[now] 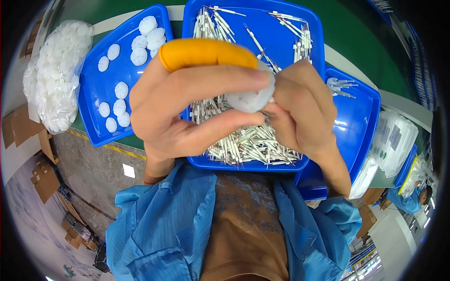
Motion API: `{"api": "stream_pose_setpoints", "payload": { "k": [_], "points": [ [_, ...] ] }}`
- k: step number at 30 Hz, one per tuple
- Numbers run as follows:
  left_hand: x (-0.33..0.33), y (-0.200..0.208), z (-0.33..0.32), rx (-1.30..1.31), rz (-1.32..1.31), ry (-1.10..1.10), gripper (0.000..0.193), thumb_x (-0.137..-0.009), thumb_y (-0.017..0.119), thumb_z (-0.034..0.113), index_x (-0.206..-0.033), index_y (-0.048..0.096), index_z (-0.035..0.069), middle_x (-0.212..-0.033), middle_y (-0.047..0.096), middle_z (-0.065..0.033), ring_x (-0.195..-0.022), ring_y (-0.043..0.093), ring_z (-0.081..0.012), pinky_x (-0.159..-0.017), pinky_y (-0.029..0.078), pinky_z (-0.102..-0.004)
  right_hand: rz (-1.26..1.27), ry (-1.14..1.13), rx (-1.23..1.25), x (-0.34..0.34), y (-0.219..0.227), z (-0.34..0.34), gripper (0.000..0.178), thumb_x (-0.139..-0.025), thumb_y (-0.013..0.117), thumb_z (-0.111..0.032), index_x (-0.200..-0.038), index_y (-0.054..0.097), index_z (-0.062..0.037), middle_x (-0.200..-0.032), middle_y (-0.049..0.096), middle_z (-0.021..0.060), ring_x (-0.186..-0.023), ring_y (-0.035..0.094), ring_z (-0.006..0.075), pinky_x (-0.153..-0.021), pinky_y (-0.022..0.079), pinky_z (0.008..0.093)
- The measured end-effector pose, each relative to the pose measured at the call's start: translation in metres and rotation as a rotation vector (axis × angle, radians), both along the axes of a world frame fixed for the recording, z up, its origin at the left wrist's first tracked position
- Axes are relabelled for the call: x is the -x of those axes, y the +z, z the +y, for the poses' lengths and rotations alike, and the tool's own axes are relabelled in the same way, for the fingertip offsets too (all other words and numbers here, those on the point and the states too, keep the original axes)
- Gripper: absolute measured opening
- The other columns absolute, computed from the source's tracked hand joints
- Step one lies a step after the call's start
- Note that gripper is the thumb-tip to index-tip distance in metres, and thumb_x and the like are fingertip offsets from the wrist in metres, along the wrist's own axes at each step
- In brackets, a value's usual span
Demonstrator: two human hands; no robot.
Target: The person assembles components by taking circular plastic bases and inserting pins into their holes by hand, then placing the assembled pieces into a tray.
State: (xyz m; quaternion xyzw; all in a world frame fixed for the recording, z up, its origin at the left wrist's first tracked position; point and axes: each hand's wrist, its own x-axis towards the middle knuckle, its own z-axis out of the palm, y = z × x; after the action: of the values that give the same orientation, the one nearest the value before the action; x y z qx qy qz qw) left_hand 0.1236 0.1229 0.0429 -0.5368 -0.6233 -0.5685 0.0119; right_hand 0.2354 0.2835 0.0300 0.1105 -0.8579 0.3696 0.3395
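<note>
My left hand (171,105), with a yellow finger cot (206,53) on one finger, pinches a translucent white round plastic cup (251,101) between fingers and thumb. My right hand (307,110) is closed against the cup's right side, fingertips pressed together. A small white tip shows at those fingertips, but the rest of what they grip is hidden. Both hands are above a blue tray (320,42) heaped with thin white sticks with dark, wire-like ends (243,147). Part of the heap is behind my hands.
A blue tray (89,124) on the left holds several white round pieces (139,42). Beyond it lies a clear bag of such pieces (58,77). The right blue tray (358,136) holds a white piece with sticks (342,87). Clear plastic boxes (393,140) stand farther right.
</note>
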Motion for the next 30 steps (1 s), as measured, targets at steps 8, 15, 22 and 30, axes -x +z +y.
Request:
{"api": "stream_pose_setpoints", "payload": {
  "k": [8, 15, 22, 30],
  "points": [
    [0.008, -0.006, -0.008, -0.003, -0.006, 0.004, 0.049, -0.058, 0.089, 0.014, -0.098, 0.065, -0.001, -0.107, 0.061, -0.0261, -0.094, 0.068, -0.0332, -0.083, 0.055, -0.0381, -0.121, 0.027, -0.106, -0.003, 0.003, 0.0, 0.019, -0.078, 0.073, -0.009, -0.093, 0.066, -0.0006, -0.079, 0.049, 0.0063, -0.069, 0.046, 0.018, -0.057, 0.036, 0.0278],
    [0.011, -0.003, -0.006, 0.028, 0.026, 0.026, 0.042, -0.058, 0.088, 0.012, -0.093, 0.067, 0.001, -0.101, 0.065, -0.0248, -0.093, 0.068, -0.0312, -0.084, 0.055, -0.0361, -0.153, -0.011, -0.126, -0.001, 0.001, -0.001, 0.018, -0.077, 0.074, -0.008, -0.092, 0.067, -0.0005, -0.078, 0.049, 0.0063, -0.067, 0.046, 0.0178, -0.055, 0.035, 0.0276],
    [0.009, -0.018, -0.004, -0.133, 0.089, 0.035, 0.035, -0.059, 0.088, 0.011, -0.089, 0.072, 0.006, -0.094, 0.064, -0.0212, -0.09, 0.069, -0.0314, -0.075, 0.059, -0.0339, -0.199, 0.018, -0.064, -0.001, 0.006, 0.003, 0.015, -0.076, 0.069, -0.002, -0.09, 0.066, 0.0003, -0.08, 0.051, 0.0072, -0.067, 0.046, 0.018, -0.055, 0.035, 0.0275],
    [0.003, -0.016, -0.004, 0.02, 0.331, 0.122, 0.024, -0.061, 0.083, 0.013, -0.083, 0.077, 0.017, -0.094, 0.069, -0.0103, -0.077, 0.069, -0.0195, -0.06, 0.054, -0.0224, -0.594, -0.057, 0.444, -0.002, 0.025, -0.008, 0.016, -0.091, 0.059, -0.011, -0.086, 0.064, 0.004, -0.071, 0.056, 0.0074, -0.057, 0.044, 0.01, -0.051, 0.035, 0.0246]
  ]
}}
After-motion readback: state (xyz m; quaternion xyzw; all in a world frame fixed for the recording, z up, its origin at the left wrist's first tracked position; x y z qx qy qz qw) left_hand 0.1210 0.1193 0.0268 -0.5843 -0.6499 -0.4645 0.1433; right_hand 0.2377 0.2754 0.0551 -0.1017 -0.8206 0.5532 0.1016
